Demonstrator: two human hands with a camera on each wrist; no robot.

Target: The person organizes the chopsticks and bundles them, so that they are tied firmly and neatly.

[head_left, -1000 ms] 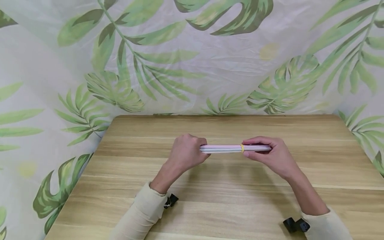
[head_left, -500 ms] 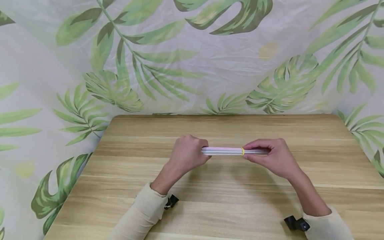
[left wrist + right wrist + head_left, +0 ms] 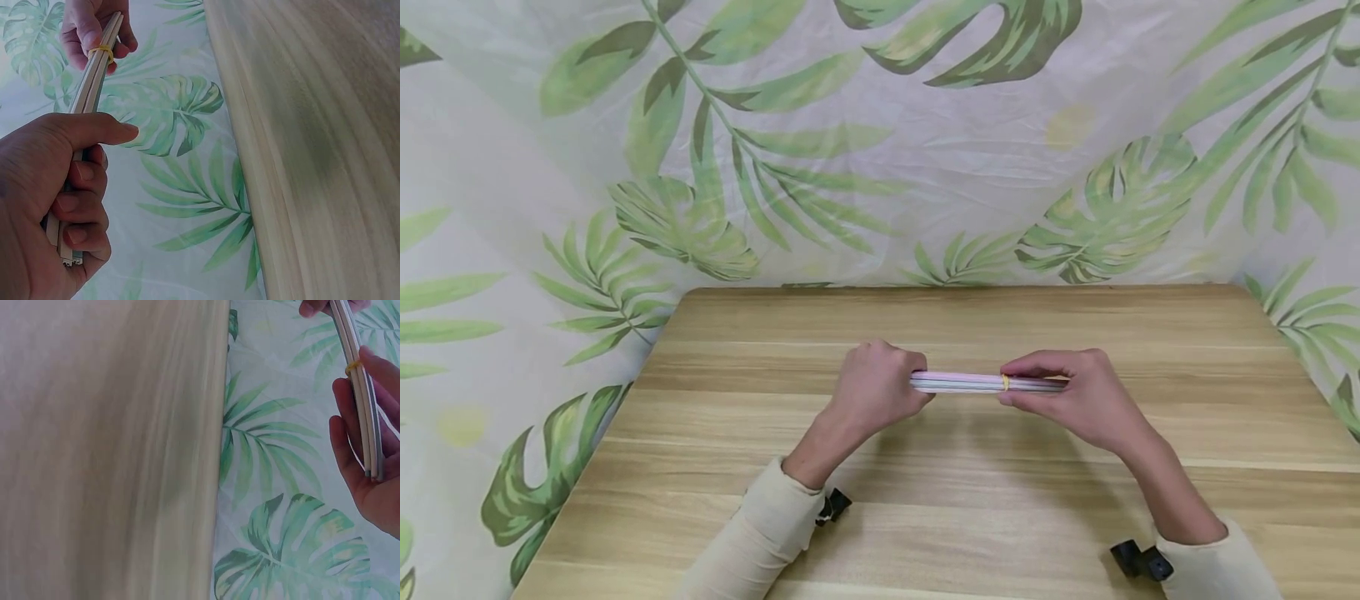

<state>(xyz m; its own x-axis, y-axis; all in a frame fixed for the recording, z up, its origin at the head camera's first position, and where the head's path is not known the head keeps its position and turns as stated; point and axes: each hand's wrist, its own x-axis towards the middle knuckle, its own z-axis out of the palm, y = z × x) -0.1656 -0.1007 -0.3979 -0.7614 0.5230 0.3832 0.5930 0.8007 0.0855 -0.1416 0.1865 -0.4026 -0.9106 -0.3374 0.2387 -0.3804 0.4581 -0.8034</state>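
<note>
A long, narrow bundle of thin pink, white and grey strips (image 3: 958, 382) is held level above the table. A yellow rubber band (image 3: 1006, 382) goes round it nearer its right end. My left hand (image 3: 880, 387) grips the left part in a fist; in the left wrist view the thumb lies across the strips (image 3: 94, 81) and the strip ends stick out below the fingers. With thumb and fingers, my right hand (image 3: 1086, 392) pinches the bundle at the rubber band, the fingertips touching or very near it. The right end lies loosely within that hand (image 3: 375, 425).
Below the hands is a wood-grain table (image 3: 970, 533). Behind it hangs a pale cloth (image 3: 955, 150) printed with green leaves, also at the left and right sides. Black camera mounts (image 3: 1142, 560) sit at both cream sleeves (image 3: 760, 533).
The bundle has shifted slightly down in the head view. My left hand has moved a little to the right, and the right fingertips a little to the left, beside the rubber band.
</note>
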